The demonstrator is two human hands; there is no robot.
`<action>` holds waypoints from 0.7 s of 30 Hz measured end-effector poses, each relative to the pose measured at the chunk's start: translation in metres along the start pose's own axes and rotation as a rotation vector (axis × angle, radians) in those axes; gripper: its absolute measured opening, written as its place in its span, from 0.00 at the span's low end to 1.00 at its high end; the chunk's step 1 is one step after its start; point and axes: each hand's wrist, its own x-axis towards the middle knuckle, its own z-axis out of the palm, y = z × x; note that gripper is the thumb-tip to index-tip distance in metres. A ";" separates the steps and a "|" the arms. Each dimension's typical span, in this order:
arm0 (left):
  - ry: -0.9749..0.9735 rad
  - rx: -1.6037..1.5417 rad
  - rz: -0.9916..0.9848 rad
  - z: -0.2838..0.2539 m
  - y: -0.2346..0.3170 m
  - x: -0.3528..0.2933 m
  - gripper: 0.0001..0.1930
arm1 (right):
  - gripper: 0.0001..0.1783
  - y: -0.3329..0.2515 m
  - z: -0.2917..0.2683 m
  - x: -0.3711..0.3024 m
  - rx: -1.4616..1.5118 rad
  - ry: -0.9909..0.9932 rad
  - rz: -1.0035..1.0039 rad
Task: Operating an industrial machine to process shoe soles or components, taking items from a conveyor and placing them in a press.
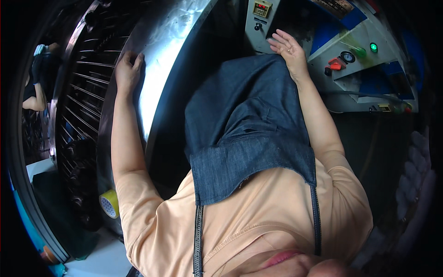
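Silvery metal, likely stiff and slick, the ledge (pixel 161 76) at left seems best held by its edge, where my left grip (pixel 128 74) curls, clasp uncertain, my right grip (pixel 291 54) spread and empty.

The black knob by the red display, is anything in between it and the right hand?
Nothing visible blocks the way from the right hand to the black knob. The hand is open, just right of it in the picture, with a gap between.
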 end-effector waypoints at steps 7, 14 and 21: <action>-0.015 0.000 -0.013 0.002 -0.004 0.003 0.14 | 0.25 -0.003 -0.002 -0.002 0.013 0.037 0.018; -0.019 -0.043 -0.095 -0.009 -0.010 -0.001 0.15 | 0.22 0.000 0.005 0.005 0.044 -0.026 -0.001; -0.039 -0.085 -0.079 0.000 0.017 -0.002 0.12 | 0.22 0.015 -0.026 -0.001 0.033 0.014 0.010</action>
